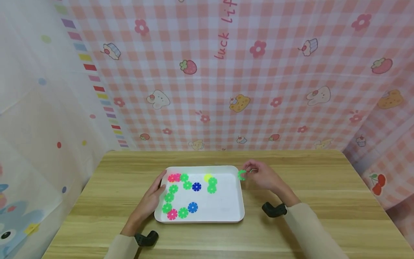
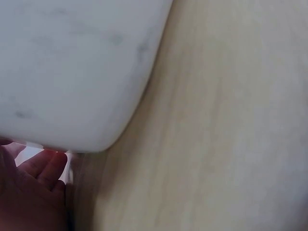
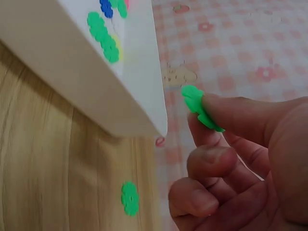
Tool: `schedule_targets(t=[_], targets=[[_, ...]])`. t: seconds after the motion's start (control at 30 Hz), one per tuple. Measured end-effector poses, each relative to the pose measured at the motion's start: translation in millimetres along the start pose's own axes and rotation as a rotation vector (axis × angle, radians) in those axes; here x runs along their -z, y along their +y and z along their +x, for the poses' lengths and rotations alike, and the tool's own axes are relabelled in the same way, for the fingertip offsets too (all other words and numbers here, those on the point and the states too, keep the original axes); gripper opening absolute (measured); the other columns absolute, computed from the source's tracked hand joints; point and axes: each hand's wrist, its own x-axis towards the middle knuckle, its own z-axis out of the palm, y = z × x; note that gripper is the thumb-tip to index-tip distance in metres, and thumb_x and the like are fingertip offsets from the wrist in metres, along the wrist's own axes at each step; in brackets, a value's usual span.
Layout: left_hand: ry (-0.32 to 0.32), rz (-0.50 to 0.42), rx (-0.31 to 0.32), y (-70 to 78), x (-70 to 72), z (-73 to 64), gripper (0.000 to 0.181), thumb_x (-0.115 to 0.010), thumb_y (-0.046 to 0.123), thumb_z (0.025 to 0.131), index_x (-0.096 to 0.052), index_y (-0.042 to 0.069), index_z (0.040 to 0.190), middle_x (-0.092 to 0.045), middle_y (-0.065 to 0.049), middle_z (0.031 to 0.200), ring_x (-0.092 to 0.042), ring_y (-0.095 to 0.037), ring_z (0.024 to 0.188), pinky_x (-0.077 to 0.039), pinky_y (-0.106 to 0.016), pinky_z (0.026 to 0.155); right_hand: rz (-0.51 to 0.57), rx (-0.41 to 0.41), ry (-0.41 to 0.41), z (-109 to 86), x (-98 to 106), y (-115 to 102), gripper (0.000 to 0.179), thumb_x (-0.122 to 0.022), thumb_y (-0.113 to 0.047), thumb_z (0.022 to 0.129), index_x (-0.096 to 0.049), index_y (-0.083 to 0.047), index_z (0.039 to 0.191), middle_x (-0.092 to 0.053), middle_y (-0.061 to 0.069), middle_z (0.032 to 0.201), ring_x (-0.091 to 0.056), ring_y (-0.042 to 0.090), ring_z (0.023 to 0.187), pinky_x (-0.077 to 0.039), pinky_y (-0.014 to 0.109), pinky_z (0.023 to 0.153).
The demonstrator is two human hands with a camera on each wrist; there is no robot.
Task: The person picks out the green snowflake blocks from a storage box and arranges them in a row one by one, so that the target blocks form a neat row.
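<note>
A white rectangular tray (image 1: pixel 226 208) holds several flower-shaped plastic discs in green, pink, blue and yellow. My left hand (image 1: pixel 151 199) grips the tray's left side, thumb at the rim. The left wrist view shows its fingers (image 2: pixel 53 168) beside the tray's pale outer wall (image 2: pixel 72 72). Just off the tray's right far corner, my right hand (image 1: pixel 263 176) pinches a green flower-shaped disc (image 3: pixel 198 107) between thumb and index finger; the other fingers are curled. Another green disc (image 3: pixel 130 198) lies on the table below that hand in the right wrist view.
The tray stands on a wood-grain table (image 1: pixel 207 241). A pink checked cloth (image 1: pixel 213 86) hangs behind the table's far edge, and a white patterned cloth (image 1: pixel 42 118) hangs to the left. Black wrist mounts (image 1: pixel 274 209) stick out near both sleeves.
</note>
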Motion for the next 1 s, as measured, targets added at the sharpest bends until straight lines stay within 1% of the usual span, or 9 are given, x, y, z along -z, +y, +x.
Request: schedule_targets(t=[0.1, 0.2, 0.33, 0.43, 0.53, 0.73, 0.9, 1.0], targets=[[0.001, 0.000, 0.001, -0.4, 0.3, 0.1, 0.052, -0.027, 0.022, 0.109, -0.014, 0.026, 0.160, -0.005, -0.003, 0.167, 0.001, -0.025, 0.154, 0.000, -0.053, 0.123, 0.022, -0.021, 0.043, 0.8, 6.0, 6.0, 0.017, -0.069, -0.011, 0.091, -0.064, -0.002, 0.105, -0.065, 0.012, 0.094, -0.061, 0.023, 0.087, -0.051, 0.038, 0.077], [0.001, 0.003, 0.000, -1.2, 0.7, 0.4, 0.052, -0.027, 0.022, 0.109, -0.014, 0.026, 0.160, -0.005, -0.003, 0.167, 0.001, -0.025, 0.154, 0.000, -0.053, 0.123, 0.029, -0.060, 0.079, 1.7, 11.3, 13.1, 0.020, -0.069, -0.013, 0.092, -0.063, -0.003, 0.108, -0.065, 0.012, 0.098, -0.061, 0.024, 0.091, -0.051, 0.039, 0.077], [-0.001, 0.003, -0.003, -2.1, 1.0, 0.9, 0.052, -0.026, 0.020, 0.109, -0.014, 0.024, 0.160, -0.005, -0.003, 0.167, 0.002, -0.025, 0.154, 0.000, -0.053, 0.123, 0.030, -0.131, 0.127, 5.1, 17.2, 24.9, 0.023, -0.069, -0.017, 0.092, -0.063, -0.005, 0.110, -0.064, 0.011, 0.101, -0.059, 0.026, 0.094, -0.048, 0.033, 0.074], [0.001, 0.003, -0.002, -3.4, 1.0, 1.7, 0.053, -0.026, 0.019, 0.109, -0.014, 0.024, 0.160, -0.005, -0.004, 0.167, 0.001, -0.025, 0.154, 0.000, -0.052, 0.123, 0.029, -0.164, 0.164, 8.4, 20.2, 33.4, 0.024, -0.068, -0.018, 0.093, -0.062, -0.005, 0.112, -0.064, 0.010, 0.102, -0.057, 0.025, 0.094, -0.046, 0.030, 0.074], [0.004, 0.003, -0.001, -4.6, 0.7, 2.3, 0.053, -0.025, 0.019, 0.109, -0.014, 0.024, 0.160, -0.005, -0.004, 0.167, 0.001, -0.025, 0.154, 0.000, -0.052, 0.123, 0.037, -0.173, 0.198, 10.8, 22.1, 39.9, 0.024, -0.068, -0.017, 0.093, -0.062, -0.003, 0.112, -0.064, 0.010, 0.102, -0.057, 0.025, 0.092, -0.046, 0.029, 0.074], [0.007, 0.005, -0.008, -5.4, 0.1, 2.9, 0.053, -0.025, 0.018, 0.109, -0.013, 0.023, 0.160, -0.005, -0.004, 0.167, 0.001, -0.025, 0.154, 0.000, -0.051, 0.123, 0.069, -0.199, 0.208, 12.5, 26.0, 47.5, 0.025, -0.067, -0.015, 0.094, -0.061, -0.001, 0.114, -0.065, 0.008, 0.098, -0.058, 0.026, 0.085, -0.047, 0.030, 0.069], [0.011, 0.005, -0.007, -4.3, 0.0, 2.3, 0.053, -0.025, 0.018, 0.109, -0.013, 0.023, 0.160, -0.006, -0.004, 0.167, 0.001, -0.025, 0.154, 0.000, -0.051, 0.123, 0.042, -0.220, 0.227, 13.8, 27.9, 52.4, 0.025, -0.067, -0.016, 0.094, -0.061, -0.002, 0.114, -0.065, 0.005, 0.094, -0.057, 0.023, 0.082, -0.045, 0.028, 0.067], [0.013, 0.003, -0.004, -4.1, 0.2, 2.2, 0.053, -0.025, 0.018, 0.109, -0.014, 0.023, 0.160, -0.006, -0.004, 0.167, 0.000, -0.025, 0.154, 0.000, -0.051, 0.123, 0.033, -0.236, 0.256, 15.7, 26.6, 57.0, 0.022, -0.067, -0.015, 0.094, -0.061, -0.003, 0.111, -0.064, 0.004, 0.093, -0.054, 0.020, 0.080, -0.044, 0.026, 0.065]])
